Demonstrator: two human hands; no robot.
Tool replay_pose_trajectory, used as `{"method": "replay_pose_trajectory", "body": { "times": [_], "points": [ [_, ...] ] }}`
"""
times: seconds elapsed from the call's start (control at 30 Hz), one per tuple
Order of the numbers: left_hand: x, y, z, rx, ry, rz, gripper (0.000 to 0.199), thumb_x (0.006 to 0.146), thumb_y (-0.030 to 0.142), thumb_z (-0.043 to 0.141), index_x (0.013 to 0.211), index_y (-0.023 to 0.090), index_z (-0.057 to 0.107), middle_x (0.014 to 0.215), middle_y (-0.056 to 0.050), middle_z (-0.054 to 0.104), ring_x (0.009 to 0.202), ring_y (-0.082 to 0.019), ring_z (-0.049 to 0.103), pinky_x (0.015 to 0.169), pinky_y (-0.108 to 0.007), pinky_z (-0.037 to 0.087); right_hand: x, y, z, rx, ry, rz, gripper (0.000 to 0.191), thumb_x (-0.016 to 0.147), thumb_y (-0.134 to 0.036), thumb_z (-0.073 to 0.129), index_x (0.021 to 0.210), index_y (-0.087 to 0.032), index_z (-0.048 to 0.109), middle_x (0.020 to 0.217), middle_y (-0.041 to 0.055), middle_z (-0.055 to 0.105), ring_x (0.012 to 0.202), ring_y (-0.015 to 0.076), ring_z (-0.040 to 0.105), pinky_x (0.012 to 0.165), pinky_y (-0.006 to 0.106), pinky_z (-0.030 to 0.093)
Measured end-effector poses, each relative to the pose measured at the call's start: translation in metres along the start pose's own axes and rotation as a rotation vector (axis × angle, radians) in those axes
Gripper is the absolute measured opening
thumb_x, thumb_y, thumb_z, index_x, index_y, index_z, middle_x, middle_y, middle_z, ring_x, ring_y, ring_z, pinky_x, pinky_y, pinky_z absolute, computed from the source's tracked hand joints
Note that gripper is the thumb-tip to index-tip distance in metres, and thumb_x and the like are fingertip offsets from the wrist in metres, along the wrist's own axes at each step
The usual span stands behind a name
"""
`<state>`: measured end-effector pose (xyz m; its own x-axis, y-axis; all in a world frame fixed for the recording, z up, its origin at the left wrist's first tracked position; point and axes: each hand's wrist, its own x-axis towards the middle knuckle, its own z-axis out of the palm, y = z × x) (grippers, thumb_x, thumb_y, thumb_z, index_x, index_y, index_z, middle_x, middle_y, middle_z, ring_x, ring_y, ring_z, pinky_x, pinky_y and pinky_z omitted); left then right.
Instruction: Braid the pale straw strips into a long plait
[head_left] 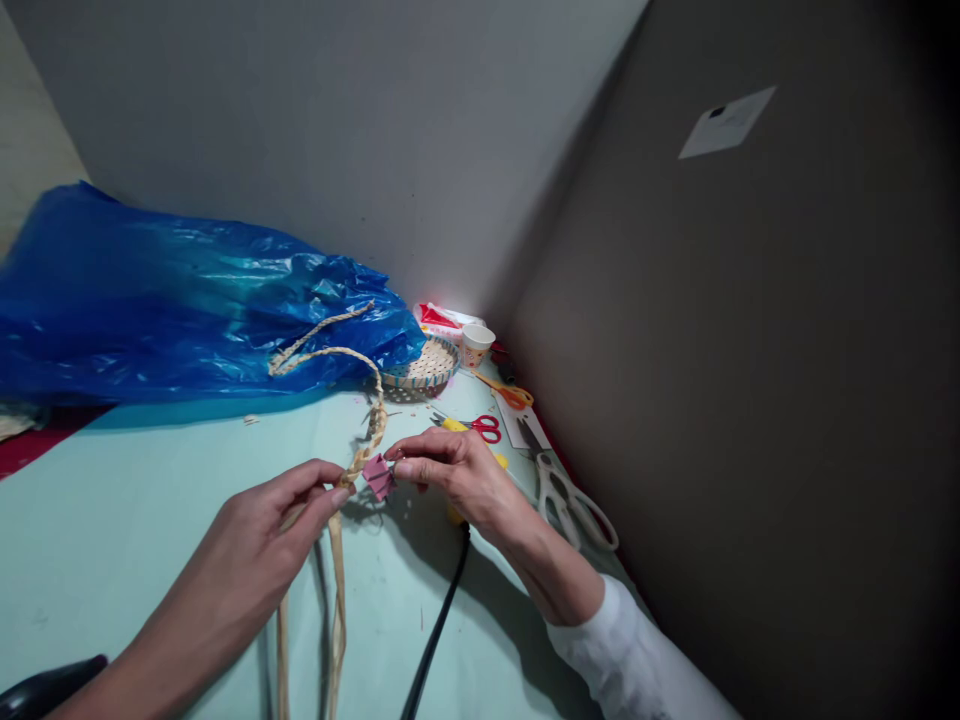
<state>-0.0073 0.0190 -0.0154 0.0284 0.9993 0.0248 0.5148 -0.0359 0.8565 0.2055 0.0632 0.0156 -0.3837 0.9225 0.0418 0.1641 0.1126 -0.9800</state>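
Note:
A braided straw-coloured cord [377,420] curves up from my left hand [307,510], whose thumb and fingers pinch it near its lower part. Loose flat strands [337,600] hang below that hand toward the front edge of the view. Just to the right, my right hand [450,468] holds a small folded pink piece [379,478] between thumb and fingertips, close beside the braid. Whether the pink piece touches the braid I cannot tell. The cord's far end lies over a blue plastic bag.
The blue plastic bag [187,300] fills the back left. Behind my right hand are a woven basket [431,365], a paper cup [477,345], red-handled scissors [486,429] and orange scissors [514,395]. White-handled scissors [574,505] lie by the right wall. A black cable [439,630] runs forward.

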Motion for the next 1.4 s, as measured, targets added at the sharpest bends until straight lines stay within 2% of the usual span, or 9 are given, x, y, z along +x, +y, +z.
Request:
{"method": "replay_pose_trajectory", "body": {
  "times": [0.2,0.37,0.5,0.7,1.0,1.17,1.4],
  "points": [
    [0.001,-0.005,0.0,0.001,-0.061,0.029,0.042,0.089,0.064,0.052,0.105,0.03,0.07,0.086,0.001,0.074,0.094,-0.027,0.066,0.075,-0.029,0.042,-0.001,0.002,0.005,-0.079,-0.015,-0.019,0.018,0.082,-0.029,0.072,0.092,-0.017,0.081,0.089,0.0039,0.071,0.072,0.0143,0.059,0.068,0.026,0.045],
    [0.003,-0.006,-0.002,0.033,-0.074,0.05,0.04,0.09,0.061,0.051,0.102,0.029,0.072,0.089,0.001,0.075,0.094,-0.026,0.068,0.082,-0.03,0.043,-0.003,0.0,0.011,-0.173,0.037,-0.029,0.014,0.083,-0.026,0.073,0.09,-0.017,0.081,0.081,0.0019,0.068,0.068,0.0132,0.057,0.069,0.026,0.044],
    [0.003,-0.006,-0.003,0.101,-0.085,0.088,0.044,0.091,0.06,0.048,0.107,0.027,0.072,0.089,-0.001,0.075,0.094,-0.028,0.069,0.085,-0.033,0.045,-0.002,0.002,0.012,-0.141,0.038,0.004,0.017,0.081,-0.025,0.072,0.089,-0.014,0.081,0.08,0.0029,0.067,0.067,0.0134,0.056,0.067,0.026,0.043],
    [0.005,-0.01,-0.001,0.07,-0.068,0.101,0.05,0.091,0.061,0.048,0.115,0.026,0.074,0.113,-0.007,0.078,0.111,-0.032,0.068,0.089,-0.035,0.048,0.0,0.006,0.01,-0.036,0.031,0.039,0.022,0.078,-0.03,0.069,0.088,-0.013,0.08,0.078,0.0029,0.068,0.066,0.0134,0.052,0.065,0.027,0.041],
    [0.006,-0.013,0.002,0.02,-0.043,0.07,0.053,0.089,0.061,0.051,0.124,0.027,0.072,0.127,-0.007,0.075,0.12,-0.032,0.065,0.102,-0.035,0.044,0.002,0.013,0.012,-0.018,0.112,0.024,0.02,0.075,-0.031,0.07,0.081,-0.014,0.079,0.071,0.0015,0.065,0.062,0.0127,0.05,0.062,0.026,0.039],
    [0.004,-0.013,0.004,0.055,-0.063,0.051,0.055,0.09,0.059,0.048,0.127,0.026,0.07,0.127,-0.008,0.075,0.12,-0.032,0.065,0.103,-0.036,0.042,0.003,0.016,0.012,-0.018,0.128,0.014,0.019,0.076,-0.031,0.071,0.082,-0.015,0.079,0.072,0.0013,0.065,0.062,0.0126,0.05,0.061,0.026,0.038],
    [0.007,-0.015,0.005,0.046,-0.141,0.076,0.049,0.09,0.052,0.05,0.127,0.028,0.071,0.124,-0.006,0.077,0.113,-0.032,0.068,0.097,-0.035,0.047,0.0,0.007,0.013,-0.107,0.083,0.017,0.018,0.079,-0.028,0.068,0.082,-0.014,0.079,0.072,0.0012,0.062,0.064,0.013,0.051,0.063,0.026,0.037]
  ]
}}
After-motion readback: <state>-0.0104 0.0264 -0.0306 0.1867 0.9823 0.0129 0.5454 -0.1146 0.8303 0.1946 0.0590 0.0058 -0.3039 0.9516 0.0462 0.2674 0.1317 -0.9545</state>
